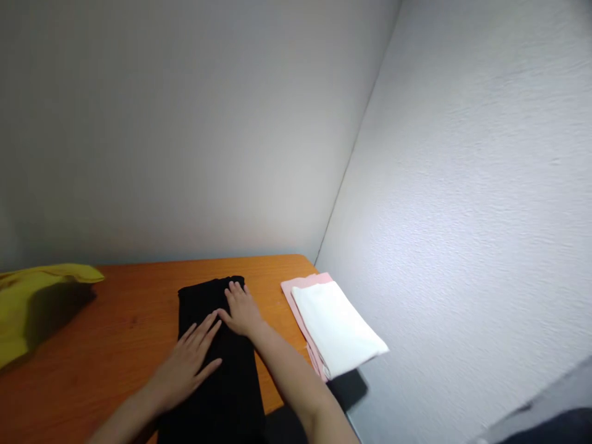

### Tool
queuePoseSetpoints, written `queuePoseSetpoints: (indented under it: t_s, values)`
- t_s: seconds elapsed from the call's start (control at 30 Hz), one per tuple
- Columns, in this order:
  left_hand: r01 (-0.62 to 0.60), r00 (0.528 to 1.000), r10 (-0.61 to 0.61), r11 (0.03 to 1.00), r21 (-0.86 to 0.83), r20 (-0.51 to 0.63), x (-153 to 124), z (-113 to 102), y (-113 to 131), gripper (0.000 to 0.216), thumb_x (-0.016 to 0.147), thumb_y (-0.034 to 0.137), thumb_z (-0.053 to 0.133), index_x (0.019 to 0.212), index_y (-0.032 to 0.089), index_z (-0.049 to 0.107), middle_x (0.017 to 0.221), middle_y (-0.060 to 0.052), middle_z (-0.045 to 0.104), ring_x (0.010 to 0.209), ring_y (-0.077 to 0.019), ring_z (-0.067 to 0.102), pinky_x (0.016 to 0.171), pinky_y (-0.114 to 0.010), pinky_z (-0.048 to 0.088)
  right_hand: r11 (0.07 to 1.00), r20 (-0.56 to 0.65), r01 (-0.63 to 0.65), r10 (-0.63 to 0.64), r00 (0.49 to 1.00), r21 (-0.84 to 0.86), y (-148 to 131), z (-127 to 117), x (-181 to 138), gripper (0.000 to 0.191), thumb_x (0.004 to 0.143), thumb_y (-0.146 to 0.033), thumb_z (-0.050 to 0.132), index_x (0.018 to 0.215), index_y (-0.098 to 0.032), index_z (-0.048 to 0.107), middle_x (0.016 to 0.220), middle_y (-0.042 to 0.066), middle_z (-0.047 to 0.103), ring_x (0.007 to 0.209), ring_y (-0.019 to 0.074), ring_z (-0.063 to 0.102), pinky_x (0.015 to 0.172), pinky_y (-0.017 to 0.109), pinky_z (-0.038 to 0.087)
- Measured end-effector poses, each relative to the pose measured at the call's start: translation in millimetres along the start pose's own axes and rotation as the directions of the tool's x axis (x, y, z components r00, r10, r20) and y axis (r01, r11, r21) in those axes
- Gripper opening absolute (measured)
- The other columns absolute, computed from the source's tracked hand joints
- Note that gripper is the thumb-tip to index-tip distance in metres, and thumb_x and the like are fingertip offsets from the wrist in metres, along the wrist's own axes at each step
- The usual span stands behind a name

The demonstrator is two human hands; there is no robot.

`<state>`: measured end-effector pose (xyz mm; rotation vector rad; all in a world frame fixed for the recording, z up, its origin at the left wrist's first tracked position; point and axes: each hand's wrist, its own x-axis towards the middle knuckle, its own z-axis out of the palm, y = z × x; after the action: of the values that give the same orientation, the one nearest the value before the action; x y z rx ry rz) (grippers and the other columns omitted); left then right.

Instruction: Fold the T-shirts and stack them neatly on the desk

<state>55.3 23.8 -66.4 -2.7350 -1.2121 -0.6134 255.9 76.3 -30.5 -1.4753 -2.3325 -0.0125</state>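
A black cloth [226,394], folded into a long strip, lies on the wooden table and runs toward me past the bottom of the view. My left hand [187,364] rests flat on its left part, fingers stretched out and pointing to the far right. Farther up, near the cloth's far right corner, my right hand [240,308] presses down with its fingers spread. The two hands nearly meet at the right thumb. Neither hand grips the fabric.
On the table's [134,308] right edge lies a folded white cloth [337,327] over a pink cloth [300,285], both overhanging. A yellow item [28,302] with a raised corner is at far left. Walls stand behind the table and to the right.
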Motion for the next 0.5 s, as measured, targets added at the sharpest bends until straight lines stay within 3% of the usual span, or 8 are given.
queuePoseSetpoints:
  t_s: [0.1,0.17,0.33,0.4,0.5]
  values:
    - [0.047,0.996,-0.053,0.996,-0.079,-0.076,-17.1,-12.9,-13.7,0.066,0.093,0.052,0.048,0.152,0.031,0.027,0.164,-0.005,0.020,0.143,-0.0264,0.037,0.113,-0.047,0.041,0.990,-0.028,0.137,-0.138,0.990,-0.033,-8.7,-13.8,-28.2,0.059,0.099,-0.045,0.043,0.146,-0.010,0.039,0.159,0.014,0.027,0.149,0.0230,0.017,0.122,0.042,0.011]
    - [0.051,0.995,-0.060,0.993,-0.106,-0.084,-31.7,-27.2,-22.8,0.061,0.093,0.047,0.050,0.150,0.038,0.030,0.163,-0.001,0.023,0.141,-0.0259,0.041,0.109,-0.045,0.045,0.980,-0.020,0.199,-0.199,0.980,-0.029,-12.9,-22.9,-52.7,0.055,0.099,-0.042,0.045,0.144,-0.012,0.041,0.157,0.012,0.032,0.148,0.0225,0.020,0.122,0.042,0.012]
    - [-0.126,0.990,0.129,0.991,-0.054,0.063,-59.6,-55.1,-31.1,0.054,0.093,0.043,0.052,0.144,0.047,0.037,0.159,0.002,0.032,0.138,-0.0245,0.045,0.105,-0.040,0.047,0.963,0.067,0.265,-0.268,0.961,0.050,-11.4,-44.5,-107.0,0.041,0.097,-0.031,0.045,0.135,-0.019,0.054,0.146,0.008,0.050,0.140,0.0207,0.036,0.117,0.039,0.026]
    - [-0.186,0.976,0.191,0.981,-0.051,0.106,-66.7,-56.4,-29.2,0.057,0.090,0.047,0.054,0.144,0.048,0.035,0.157,0.001,0.034,0.138,-0.0251,0.043,0.105,-0.041,0.047,0.959,0.102,0.269,-0.278,0.955,0.091,-9.1,-52.6,-123.2,0.039,0.097,-0.026,0.044,0.133,-0.020,0.057,0.143,0.006,0.054,0.136,0.0198,0.042,0.114,0.036,0.031]
    - [-0.246,0.964,0.254,0.964,-0.098,0.079,-79.5,-48.2,-24.1,0.076,0.078,0.060,0.064,0.146,0.045,0.032,0.155,-0.002,0.036,0.140,-0.0288,0.041,0.107,-0.043,0.045,0.957,0.151,0.244,-0.267,0.952,0.155,-8.1,-66.7,-146.8,0.044,0.098,-0.029,0.044,0.140,-0.023,0.051,0.148,0.006,0.049,0.137,0.0205,0.042,0.114,0.037,0.031]
